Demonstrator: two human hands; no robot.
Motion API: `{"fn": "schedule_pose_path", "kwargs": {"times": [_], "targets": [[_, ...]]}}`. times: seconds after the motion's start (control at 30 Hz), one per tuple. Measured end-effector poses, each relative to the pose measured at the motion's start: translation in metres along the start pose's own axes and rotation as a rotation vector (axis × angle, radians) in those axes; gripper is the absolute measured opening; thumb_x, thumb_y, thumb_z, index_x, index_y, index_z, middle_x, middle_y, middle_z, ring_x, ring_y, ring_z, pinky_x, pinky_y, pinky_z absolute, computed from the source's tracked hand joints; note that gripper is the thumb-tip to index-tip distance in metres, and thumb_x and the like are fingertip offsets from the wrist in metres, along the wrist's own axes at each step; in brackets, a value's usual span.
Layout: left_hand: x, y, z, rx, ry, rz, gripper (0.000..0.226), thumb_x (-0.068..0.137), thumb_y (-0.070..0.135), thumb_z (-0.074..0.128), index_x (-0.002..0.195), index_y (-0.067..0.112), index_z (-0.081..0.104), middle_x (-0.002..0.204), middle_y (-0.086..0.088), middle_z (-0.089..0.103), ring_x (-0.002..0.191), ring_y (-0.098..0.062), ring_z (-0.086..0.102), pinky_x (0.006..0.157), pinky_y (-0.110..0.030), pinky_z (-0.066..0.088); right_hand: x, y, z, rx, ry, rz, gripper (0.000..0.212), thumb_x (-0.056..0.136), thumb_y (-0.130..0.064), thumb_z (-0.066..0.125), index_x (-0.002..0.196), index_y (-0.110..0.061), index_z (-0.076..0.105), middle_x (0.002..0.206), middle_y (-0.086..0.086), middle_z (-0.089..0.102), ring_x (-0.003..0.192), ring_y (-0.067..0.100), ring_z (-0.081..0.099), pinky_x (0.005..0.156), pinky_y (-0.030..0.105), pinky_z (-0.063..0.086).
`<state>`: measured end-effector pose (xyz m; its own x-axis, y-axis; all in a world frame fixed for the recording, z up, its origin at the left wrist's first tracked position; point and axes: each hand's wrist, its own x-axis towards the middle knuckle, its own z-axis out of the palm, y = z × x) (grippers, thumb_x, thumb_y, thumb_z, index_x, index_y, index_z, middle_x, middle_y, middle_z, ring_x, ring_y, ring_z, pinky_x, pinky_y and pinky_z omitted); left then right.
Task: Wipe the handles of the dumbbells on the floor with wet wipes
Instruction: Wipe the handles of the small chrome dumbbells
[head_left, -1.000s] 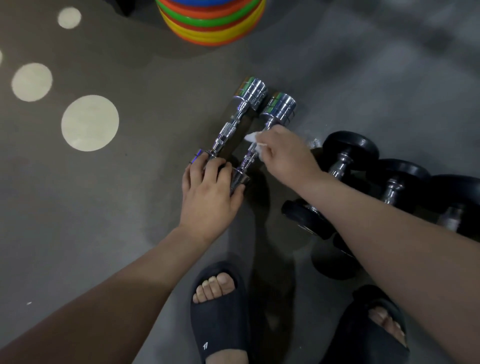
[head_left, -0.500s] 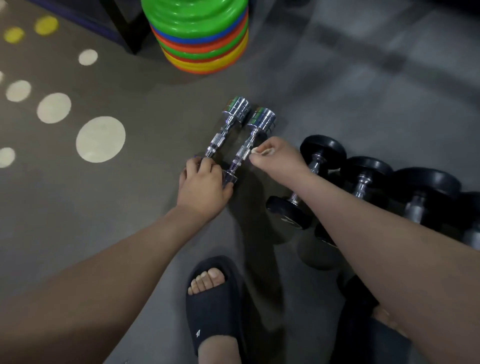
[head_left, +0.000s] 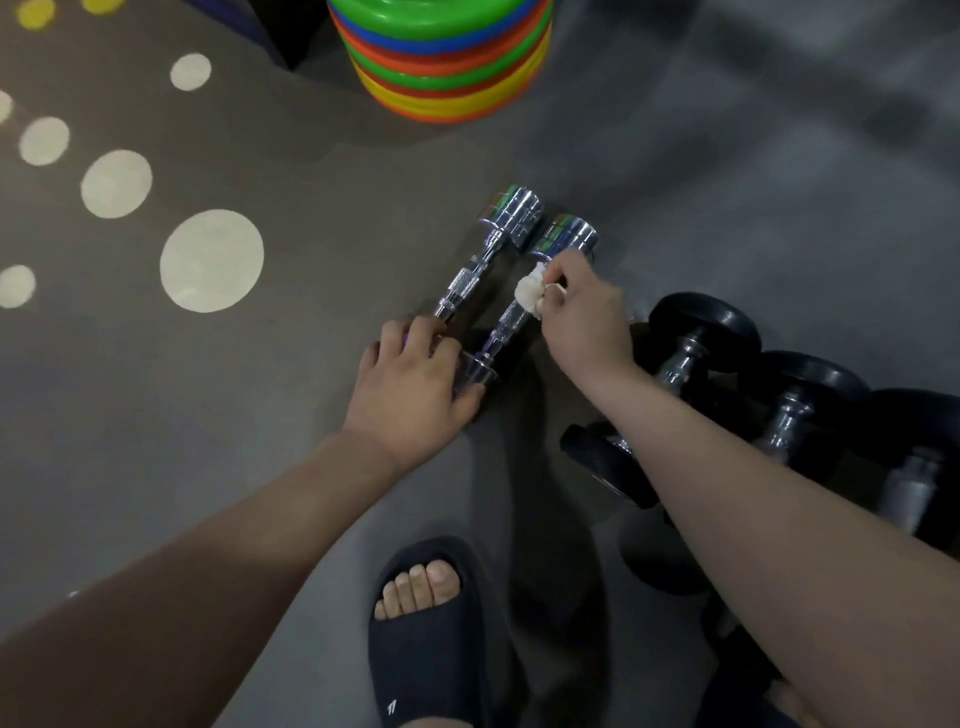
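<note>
My right hand (head_left: 584, 317) is closed into a pinch, thumb and fingertips bunched round a crumpled white wet wipe (head_left: 530, 293), which I press against the handle of the right chrome dumbbell (head_left: 506, 325), up near its far head. My left hand (head_left: 415, 384) lies over the near ends of the pair, fingers bent down over the near head of the left chrome dumbbell (head_left: 465, 283) and thumb against the near head of the right one, holding them in place.

Both chrome dumbbells lie on the grey floor (head_left: 675, 208) side by side, almost touching, angled away from me towards the upper right. Their knurled handles shine, and the far heads mirror bands of colour.

Just right of my right wrist a row of black dumbbells (head_left: 701, 332) lies close together, my forearm crossing over the nearest. Beyond the chrome pair stands a stack of coloured weight plates (head_left: 447, 67). Pale round dots (head_left: 210, 260) mark the floor on the left, and my foot in a dark slipper (head_left: 431, 634) is planted below my hands
</note>
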<state>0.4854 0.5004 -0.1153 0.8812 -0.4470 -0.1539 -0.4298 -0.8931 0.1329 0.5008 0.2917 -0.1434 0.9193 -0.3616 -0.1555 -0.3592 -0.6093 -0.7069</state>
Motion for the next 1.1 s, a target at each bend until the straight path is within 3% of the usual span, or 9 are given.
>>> {"fn": "schedule_pose_path", "kwargs": {"times": [0.1,0.17,0.33,0.43,0.57,0.67,0.83,1.0,1.1], "targets": [[-0.001,0.0,0.002,-0.014,0.029,0.007,0.051,0.083,0.059,0.046,0.109,0.019,0.066,0.127,-0.003,0.053,0.116,-0.034,0.046,0.092,-0.048,0.047,-0.005,0.005,0.003,-0.239,0.061,-0.148,0.017,0.092,-0.015,0.042,0.097,-0.015,0.059,0.081,0.003,0.052,0.073,0.031,0.054,0.057,0.032,0.032],[-0.001,0.0,0.003,-0.015,0.047,0.013,0.053,0.084,0.059,0.043,0.108,0.018,0.067,0.127,-0.004,0.054,0.116,-0.034,0.047,0.091,-0.048,0.047,-0.009,0.011,0.005,-0.273,0.062,-0.191,0.021,0.092,-0.02,0.043,0.092,-0.012,0.062,0.087,0.006,0.051,0.073,0.027,0.052,0.057,0.032,0.034],[-0.002,0.002,0.009,0.003,0.048,-0.012,0.054,0.083,0.058,0.044,0.11,0.016,0.066,0.129,-0.005,0.055,0.121,-0.036,0.045,0.093,-0.049,0.047,-0.017,0.009,0.009,0.002,-0.002,-0.076,0.006,0.09,-0.012,0.053,0.089,-0.016,0.057,0.086,0.002,0.057,0.078,0.018,0.055,0.068,0.031,0.043],[-0.005,0.005,0.01,0.004,0.077,-0.006,0.053,0.084,0.056,0.045,0.109,0.015,0.067,0.129,-0.006,0.056,0.119,-0.037,0.047,0.091,-0.049,0.047,-0.018,0.004,0.011,0.113,0.004,-0.033,0.019,0.087,-0.007,0.051,0.093,-0.025,0.048,0.083,0.0,0.059,0.076,0.015,0.056,0.066,0.03,0.045],[-0.004,0.003,0.011,0.003,0.08,0.011,0.052,0.084,0.056,0.046,0.108,0.016,0.067,0.128,-0.005,0.056,0.121,-0.038,0.046,0.09,-0.049,0.047,-0.02,0.005,0.011,0.079,-0.027,-0.12,0.008,0.092,-0.019,0.056,0.096,-0.023,0.063,0.092,-0.001,0.055,0.078,0.005,0.051,0.069,0.009,0.038],[-0.004,0.001,0.012,0.004,0.093,0.012,0.051,0.084,0.056,0.047,0.109,0.016,0.067,0.128,-0.005,0.056,0.12,-0.037,0.045,0.089,-0.05,0.047,-0.026,0.012,0.012,0.039,-0.065,-0.235,0.018,0.091,-0.028,0.065,0.107,-0.02,0.069,0.099,-0.001,0.054,0.082,0.011,0.057,0.075,0.019,0.045],[-0.005,0.001,0.014,0.013,0.104,0.013,0.05,0.085,0.055,0.047,0.109,0.015,0.067,0.128,-0.005,0.056,0.12,-0.037,0.045,0.089,-0.049,0.046,-0.011,0.01,0.008,-0.158,-0.021,-0.38,0.016,0.098,-0.018,0.053,0.096,-0.009,0.066,0.087,0.007,0.05,0.07,0.026,0.052,0.059,0.037,0.045],[-0.007,0.0,0.015,0.014,0.118,0.021,0.054,0.087,0.055,0.043,0.111,0.014,0.067,0.129,-0.005,0.056,0.121,-0.035,0.044,0.091,-0.048,0.046,0.0,0.003,0.011,-0.217,0.048,-0.271,0.026,0.097,-0.018,0.045,0.093,-0.005,0.066,0.08,0.007,0.046,0.069,0.024,0.046,0.059,0.035,0.042],[-0.009,0.001,0.017,0.032,0.111,0.016,0.051,0.091,0.052,0.046,0.116,0.013,0.066,0.132,-0.004,0.054,0.126,-0.035,0.044,0.095,-0.048,0.044,-0.005,0.003,0.016,-0.181,0.018,-0.239,0.024,0.102,-0.015,0.048,0.109,-0.006,0.069,0.085,0.006,0.047,0.072,0.019,0.046,0.063,0.026,0.036]]}}
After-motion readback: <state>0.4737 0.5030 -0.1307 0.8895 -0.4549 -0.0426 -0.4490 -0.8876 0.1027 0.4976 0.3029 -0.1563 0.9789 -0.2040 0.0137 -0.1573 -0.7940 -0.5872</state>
